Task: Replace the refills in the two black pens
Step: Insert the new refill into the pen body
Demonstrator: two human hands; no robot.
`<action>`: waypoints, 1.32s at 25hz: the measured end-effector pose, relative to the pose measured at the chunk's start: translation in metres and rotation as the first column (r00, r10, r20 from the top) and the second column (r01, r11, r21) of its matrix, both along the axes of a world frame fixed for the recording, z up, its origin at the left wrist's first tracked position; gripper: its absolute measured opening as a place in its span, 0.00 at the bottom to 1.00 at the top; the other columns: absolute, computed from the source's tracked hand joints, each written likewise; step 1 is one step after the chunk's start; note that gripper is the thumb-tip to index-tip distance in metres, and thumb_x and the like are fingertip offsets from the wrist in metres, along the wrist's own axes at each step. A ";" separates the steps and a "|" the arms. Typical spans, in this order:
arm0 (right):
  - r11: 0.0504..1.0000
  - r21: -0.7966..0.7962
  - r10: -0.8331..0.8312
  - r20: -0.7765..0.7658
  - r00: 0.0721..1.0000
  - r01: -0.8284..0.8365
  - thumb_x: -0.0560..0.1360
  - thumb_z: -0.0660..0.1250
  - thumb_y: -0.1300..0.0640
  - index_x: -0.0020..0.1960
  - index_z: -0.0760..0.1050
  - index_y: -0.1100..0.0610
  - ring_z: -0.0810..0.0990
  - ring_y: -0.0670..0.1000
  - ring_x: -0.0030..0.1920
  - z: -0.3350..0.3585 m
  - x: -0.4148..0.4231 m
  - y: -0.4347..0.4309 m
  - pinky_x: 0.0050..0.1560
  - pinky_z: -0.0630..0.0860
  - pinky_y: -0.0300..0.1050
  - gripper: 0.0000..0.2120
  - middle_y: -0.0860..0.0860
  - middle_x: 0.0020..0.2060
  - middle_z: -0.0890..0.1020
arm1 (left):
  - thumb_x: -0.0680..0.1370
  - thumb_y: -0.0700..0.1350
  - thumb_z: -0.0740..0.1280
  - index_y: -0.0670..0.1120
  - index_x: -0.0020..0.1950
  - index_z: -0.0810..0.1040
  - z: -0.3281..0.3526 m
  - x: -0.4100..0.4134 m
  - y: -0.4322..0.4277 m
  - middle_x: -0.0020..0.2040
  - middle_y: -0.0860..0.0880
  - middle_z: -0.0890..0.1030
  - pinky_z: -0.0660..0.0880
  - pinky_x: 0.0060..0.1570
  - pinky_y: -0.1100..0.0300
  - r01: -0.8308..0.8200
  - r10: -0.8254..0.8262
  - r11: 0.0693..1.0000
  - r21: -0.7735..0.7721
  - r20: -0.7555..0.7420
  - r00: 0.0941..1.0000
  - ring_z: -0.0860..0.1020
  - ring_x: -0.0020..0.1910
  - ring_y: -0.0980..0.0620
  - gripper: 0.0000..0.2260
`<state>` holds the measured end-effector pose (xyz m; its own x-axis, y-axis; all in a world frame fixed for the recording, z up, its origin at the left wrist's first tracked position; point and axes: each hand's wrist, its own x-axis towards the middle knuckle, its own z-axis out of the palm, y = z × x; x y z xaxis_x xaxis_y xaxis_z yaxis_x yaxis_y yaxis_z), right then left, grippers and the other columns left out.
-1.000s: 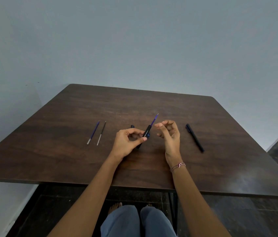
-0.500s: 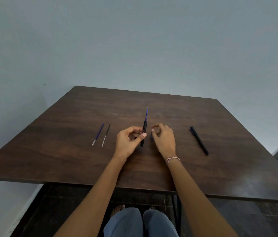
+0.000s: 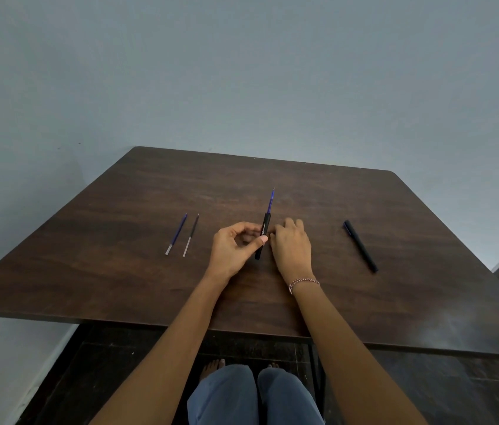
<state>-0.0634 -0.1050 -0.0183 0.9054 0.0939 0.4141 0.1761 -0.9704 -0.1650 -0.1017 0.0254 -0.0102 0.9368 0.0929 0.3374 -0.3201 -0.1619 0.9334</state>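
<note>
While the pen barrel [image 3: 263, 237] is pinched between thumb and fingers of the left hand [image 3: 232, 250], it is held nearly upright over the middle of the bench [image 3: 89, 271], with a blue refill [image 3: 271, 200] standing well out of its upper end. The left hand is curled fairly closed round the lower half of the barrel, the thumb tip pressed against its side. The right hand [image 3: 291, 248] is seen palm down just beside the barrel, fingers bent and lowered to the bench surface; whether something small is held under those fingers cannot be told, as they are hidden by the back of the hand. The step in hand is judged to be the refill change on the first pen: the barrel is open and a refill is partly seated in it. The next move is judged to call for the refill to be driven fully home along the barrel axis, and for the front piece, not identifiable here, to be refitted. Two loose refills, one blue [image 3: 176, 234] and one dark [image 3: 191, 235], are noted lying side by side to the left, well apart from the hands. A second black pen [image 3: 360, 246], assembled, lies untouched to the right.
</note>
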 end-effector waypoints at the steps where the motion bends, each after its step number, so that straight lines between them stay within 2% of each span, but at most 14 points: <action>1: 0.999 0.036 0.000 -0.007 1.000 0.000 0.78 0.60 0.60 0.52 0.78 0.62 0.71 0.56 0.55 0.000 0.000 -0.001 0.48 0.72 0.46 0.09 0.56 0.51 0.77 | 0.69 0.37 0.74 0.47 0.45 0.82 0.000 0.000 0.000 0.39 0.54 0.82 0.77 0.46 0.65 0.001 -0.001 1.000 0.002 0.000 1.000 0.79 0.39 0.58 0.08; 5: 0.976 0.205 0.066 0.035 0.997 -0.072 0.76 0.64 0.61 0.48 0.77 0.62 0.73 0.55 0.51 0.003 -0.003 -0.003 0.45 0.71 0.46 0.05 0.56 0.46 0.78 | 0.70 0.37 0.74 0.51 0.43 0.82 0.001 -0.001 0.000 0.38 0.55 0.82 0.76 0.45 0.68 0.015 -0.015 1.000 0.025 0.002 1.000 0.78 0.37 0.60 0.10; 7: 0.896 0.421 0.113 0.088 0.990 -0.139 0.73 0.67 0.62 0.47 0.78 0.59 0.76 0.50 0.44 0.006 -0.006 -0.006 0.43 0.71 0.41 0.03 0.51 0.40 0.80 | 0.70 0.36 0.74 0.49 0.44 0.82 0.000 -0.001 0.000 0.38 0.54 0.82 0.74 0.44 0.70 0.017 -0.017 0.999 0.044 -0.005 1.000 0.77 0.36 0.63 0.09; 8: 0.794 0.589 0.111 0.096 0.989 -0.147 0.72 0.69 0.63 0.48 0.78 0.57 0.77 0.45 0.41 0.008 -0.008 -0.008 0.43 0.72 0.38 0.05 0.48 0.37 0.79 | 0.70 0.36 0.74 0.48 0.44 0.83 -0.001 -0.001 0.000 0.37 0.53 0.82 0.74 0.43 0.71 0.016 -0.015 0.999 0.050 -0.008 1.000 0.77 0.35 0.63 0.09; 9: 0.650 0.747 0.101 0.094 0.991 -0.137 0.72 0.70 0.63 0.50 0.79 0.56 0.77 0.40 0.38 0.009 -0.009 -0.011 0.43 0.73 0.34 0.08 0.46 0.35 0.80 | 0.70 0.36 0.74 0.48 0.45 0.83 -0.001 0.000 0.000 0.37 0.53 0.82 0.73 0.43 0.71 0.018 -0.017 0.998 0.055 -0.012 1.000 0.77 0.35 0.64 0.09; 11: 0.358 0.929 0.051 0.081 0.995 -0.094 0.71 0.72 0.62 0.55 0.78 0.55 0.79 0.39 0.36 0.010 -0.008 -0.019 0.44 0.75 0.32 0.13 0.47 0.36 0.81 | 0.70 0.36 0.74 0.48 0.45 0.83 -0.001 0.000 0.000 0.37 0.52 0.81 0.73 0.43 0.71 0.032 -0.030 0.997 0.073 -0.031 0.999 0.77 0.35 0.63 0.08; 13: 0.128 0.988 0.045 0.081 0.996 -0.086 0.72 0.72 0.61 0.60 0.76 0.55 0.80 0.42 0.37 0.010 -0.006 -0.025 0.44 0.78 0.35 0.17 0.51 0.37 0.82 | 0.70 0.36 0.74 0.47 0.45 0.83 -0.001 0.000 0.000 0.36 0.53 0.81 0.73 0.42 0.71 0.055 -0.049 0.994 0.098 -0.062 0.997 0.76 0.35 0.63 0.08; 16: -0.180 0.973 0.081 0.161 0.984 -0.144 0.73 0.70 0.64 0.64 0.74 0.56 0.78 0.43 0.33 0.012 -0.004 -0.030 0.39 0.77 0.35 0.20 0.52 0.36 0.82 | 0.70 0.37 0.74 0.48 0.44 0.83 0.000 -0.001 0.000 0.32 0.56 0.79 0.71 0.39 0.72 0.100 -0.088 0.986 0.132 -0.094 0.992 0.75 0.33 0.64 0.07; 19: -0.385 0.904 0.046 0.220 0.975 -0.185 0.73 0.69 0.65 0.61 0.76 0.57 0.79 0.45 0.36 0.012 -0.004 -0.036 0.40 0.77 0.35 0.17 0.50 0.36 0.84 | 0.70 0.38 0.74 0.49 0.44 0.84 0.000 -0.001 0.000 0.32 0.56 0.79 0.71 0.38 0.71 0.131 -0.113 0.979 0.155 -0.119 0.987 0.75 0.33 0.63 0.07; 21: -0.452 0.869 0.011 0.231 0.973 -0.201 0.73 0.69 0.66 0.57 0.77 0.58 0.81 0.45 0.37 0.012 -0.003 -0.038 0.41 0.77 0.35 0.13 0.51 0.38 0.83 | 0.70 0.39 0.74 0.50 0.44 0.83 0.001 -0.002 0.000 0.33 0.54 0.80 0.72 0.38 0.70 0.143 -0.120 0.975 0.172 -0.134 0.984 0.76 0.34 0.62 0.07; 23: -0.478 0.851 -0.026 0.232 0.972 -0.216 0.73 0.69 0.66 0.55 0.78 0.58 0.82 0.45 0.39 0.013 -0.002 -0.039 0.42 0.78 0.35 0.12 0.52 0.42 0.83 | 0.70 0.39 0.74 0.50 0.44 0.83 0.002 -0.003 0.000 0.34 0.53 0.80 0.72 0.38 0.71 0.153 -0.126 0.970 0.188 -0.148 0.981 0.76 0.34 0.61 0.07; 29: -0.491 0.841 -0.044 0.237 0.970 -0.228 0.72 0.69 0.67 0.55 0.78 0.58 0.83 0.46 0.40 0.015 -0.003 -0.039 0.43 0.79 0.35 0.12 0.50 0.41 0.84 | 0.70 0.40 0.74 0.50 0.45 0.83 0.005 -0.004 0.000 0.35 0.53 0.80 0.72 0.38 0.72 0.166 -0.128 0.962 0.217 -0.180 0.975 0.77 0.36 0.60 0.07; 33: -0.479 0.848 -0.029 0.241 0.970 -0.225 0.72 0.69 0.67 0.56 0.78 0.59 0.83 0.45 0.41 0.014 -0.002 -0.039 0.42 0.78 0.35 0.14 0.52 0.44 0.83 | 0.70 0.40 0.74 0.50 0.45 0.83 0.006 -0.005 -0.001 0.34 0.54 0.79 0.72 0.38 0.72 0.161 -0.120 0.961 0.223 -0.183 0.976 0.76 0.36 0.60 0.07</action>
<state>-0.0653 -0.1436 -0.0046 0.8948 -0.4346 0.1023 0.3742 0.6049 -0.7029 -0.1063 0.0246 -0.0045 0.9792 -0.1069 0.1724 -0.1993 -0.3480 0.9161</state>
